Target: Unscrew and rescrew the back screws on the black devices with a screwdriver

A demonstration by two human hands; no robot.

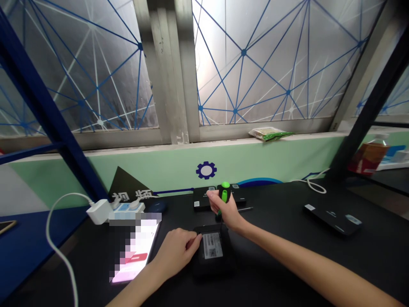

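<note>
A flat black device [214,268] lies on the dark table in front of me, with a white printed label [212,245] facing up. My left hand [177,249] is closed at its left edge, fingers curled and the thumb side against the casing; some fingertips are hidden. Above the far edge, my right hand [228,211] is wrapped round a green and black screwdriver [224,196]. The tool stands nearly upright with its thin shaft pointing down at the device's far right corner. Whether the tip sits in a screw is too small to tell.
Behind my right hand lies another black device [201,201], with a thin metal rod [245,209] beside it. A similar black device [332,218] is at right. A lit tablet-like screen [140,251], power strip [128,211], white charger [99,212] and dark mouse [158,207] stand left.
</note>
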